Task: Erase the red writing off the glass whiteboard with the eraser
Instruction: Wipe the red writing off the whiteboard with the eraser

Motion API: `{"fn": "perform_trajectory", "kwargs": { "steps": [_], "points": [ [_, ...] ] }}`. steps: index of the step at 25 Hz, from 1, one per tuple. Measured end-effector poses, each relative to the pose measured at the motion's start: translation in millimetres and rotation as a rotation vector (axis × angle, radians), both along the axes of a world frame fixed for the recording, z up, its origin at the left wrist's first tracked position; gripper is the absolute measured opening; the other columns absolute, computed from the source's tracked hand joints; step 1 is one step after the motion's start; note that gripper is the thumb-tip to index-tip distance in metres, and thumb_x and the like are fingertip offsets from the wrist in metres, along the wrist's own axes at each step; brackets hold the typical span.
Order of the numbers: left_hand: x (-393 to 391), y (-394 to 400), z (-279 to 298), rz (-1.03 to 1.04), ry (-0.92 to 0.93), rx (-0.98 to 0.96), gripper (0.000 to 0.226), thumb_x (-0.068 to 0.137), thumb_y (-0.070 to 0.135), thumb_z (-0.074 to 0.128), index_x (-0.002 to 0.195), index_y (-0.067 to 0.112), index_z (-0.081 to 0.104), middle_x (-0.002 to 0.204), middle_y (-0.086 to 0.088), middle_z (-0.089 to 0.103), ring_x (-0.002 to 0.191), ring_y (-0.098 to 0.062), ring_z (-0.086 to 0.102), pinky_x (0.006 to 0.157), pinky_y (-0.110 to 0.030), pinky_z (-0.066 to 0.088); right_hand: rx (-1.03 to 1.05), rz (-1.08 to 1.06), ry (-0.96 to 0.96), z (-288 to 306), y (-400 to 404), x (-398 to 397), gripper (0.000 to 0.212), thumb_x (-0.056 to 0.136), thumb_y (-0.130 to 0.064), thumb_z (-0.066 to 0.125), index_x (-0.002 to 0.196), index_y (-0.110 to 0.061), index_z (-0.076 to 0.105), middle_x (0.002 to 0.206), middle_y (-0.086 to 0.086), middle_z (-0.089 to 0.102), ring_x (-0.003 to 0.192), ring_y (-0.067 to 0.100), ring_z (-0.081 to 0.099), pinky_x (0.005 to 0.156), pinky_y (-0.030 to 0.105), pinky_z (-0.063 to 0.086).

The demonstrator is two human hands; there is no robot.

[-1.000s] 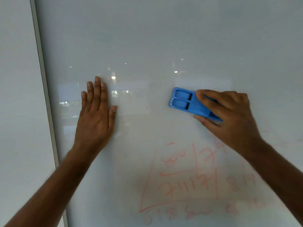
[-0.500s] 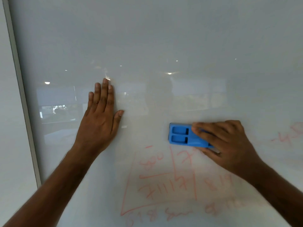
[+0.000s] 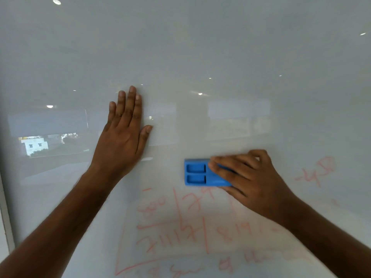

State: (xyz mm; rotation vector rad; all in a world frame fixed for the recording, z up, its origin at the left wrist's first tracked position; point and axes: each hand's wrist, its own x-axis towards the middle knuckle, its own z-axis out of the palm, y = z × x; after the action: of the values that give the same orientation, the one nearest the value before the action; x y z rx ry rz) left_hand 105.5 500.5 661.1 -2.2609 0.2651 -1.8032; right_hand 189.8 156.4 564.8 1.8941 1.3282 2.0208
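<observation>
While my left hand [image 3: 122,135] lay flat against the glass whiteboard [image 3: 220,47], fingers straight and close together with the thumb set a little apart, I judged it was there to steady me as I leaned in, well clear of any ink. My right hand [image 3: 253,181] held the blue eraser [image 3: 197,173] against the glass, fingers curled over its top edge and back, thumb tucked under its lower edge, so that I could press its hidden wiping face flat on the surface. Its moulded back, with two recessed pockets, faced me, and the left end stuck out beyond my fingertips.

I had the eraser just above the main patch of red writing [image 3: 180,227], its lower edge almost touching the topmost digits. That patch of numbers, lines and a slanted frame ran down to the bottom of my view and partly under my right forearm, and some strokes looked pale and smeared. A separate red scrawl [image 3: 317,173] sat off to the right of my hand, near it but apart. Most of the ink seemed to me yet to be wiped, and a downward pass through the digits looked like the sensible next stroke.
</observation>
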Motion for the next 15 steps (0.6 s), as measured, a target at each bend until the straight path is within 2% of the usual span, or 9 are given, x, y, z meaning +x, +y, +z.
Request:
{"fn": "perform_trajectory", "kwargs": {
  "steps": [3,5,7,9,12,15],
  "points": [
    [-0.3,-5.3,-3.7,0.001,-0.002,-0.025,0.070,0.117,0.039,0.028,0.173,0.000,0.010,0.183,-0.017,0.003,0.170,-0.030,-0.004,0.138,-0.038,-0.007,0.014,-0.021,0.034,-5.3,-44.5,9.9,0.046,0.102,-0.042,0.055,0.145,-0.027,0.052,0.145,-0.008,0.060,0.107,0.023,0.060,0.089,0.047,0.044],
    [1.1,-15.4,-4.6,0.009,-0.005,-0.032,0.071,0.117,0.040,0.027,0.173,-0.001,0.009,0.182,-0.019,0.002,0.169,-0.030,-0.005,0.138,-0.038,-0.007,0.132,-0.014,0.066,14.3,-63.3,15.5,0.051,0.099,-0.045,0.060,0.146,-0.028,0.052,0.144,-0.009,0.060,0.105,0.024,0.057,0.089,0.046,0.041],
    [6.1,-30.2,-2.6,0.010,-0.005,-0.018,0.071,0.118,0.039,0.028,0.173,-0.001,0.009,0.182,-0.020,0.003,0.170,-0.033,-0.003,0.138,-0.039,-0.006,0.300,0.082,0.147,38.1,-61.7,15.1,0.054,0.094,-0.042,0.070,0.144,-0.027,0.056,0.142,-0.009,0.061,0.105,0.025,0.058,0.090,0.046,0.041],
    [12.3,-46.4,1.7,0.005,-0.013,-0.010,0.070,0.118,0.038,0.028,0.172,-0.002,0.011,0.182,-0.021,0.005,0.170,-0.037,0.001,0.138,-0.041,-0.005,0.380,0.186,0.212,47.6,-40.1,9.9,0.053,0.092,-0.039,0.075,0.141,-0.025,0.061,0.142,-0.010,0.061,0.107,0.024,0.059,0.093,0.047,0.041],
    [17.2,-61.7,2.9,0.004,-0.013,-0.025,0.071,0.118,0.039,0.027,0.172,-0.002,0.009,0.182,-0.021,0.004,0.170,-0.036,0.000,0.138,-0.038,-0.006,0.260,0.156,0.199,25.3,-22.3,3.8,0.052,0.092,-0.042,0.070,0.142,-0.029,0.059,0.144,-0.014,0.059,0.108,0.021,0.059,0.093,0.046,0.042],
    [17.1,-64.5,-3.9,0.015,-0.003,-0.012,0.072,0.117,0.041,0.029,0.173,0.000,0.009,0.182,-0.019,0.003,0.170,-0.034,-0.001,0.138,-0.037,-0.007,0.120,0.067,0.153,-11.2,-47.4,9.2,0.049,0.097,-0.042,0.067,0.144,-0.030,0.058,0.148,-0.016,0.055,0.110,0.018,0.057,0.094,0.045,0.040]
  ]
}}
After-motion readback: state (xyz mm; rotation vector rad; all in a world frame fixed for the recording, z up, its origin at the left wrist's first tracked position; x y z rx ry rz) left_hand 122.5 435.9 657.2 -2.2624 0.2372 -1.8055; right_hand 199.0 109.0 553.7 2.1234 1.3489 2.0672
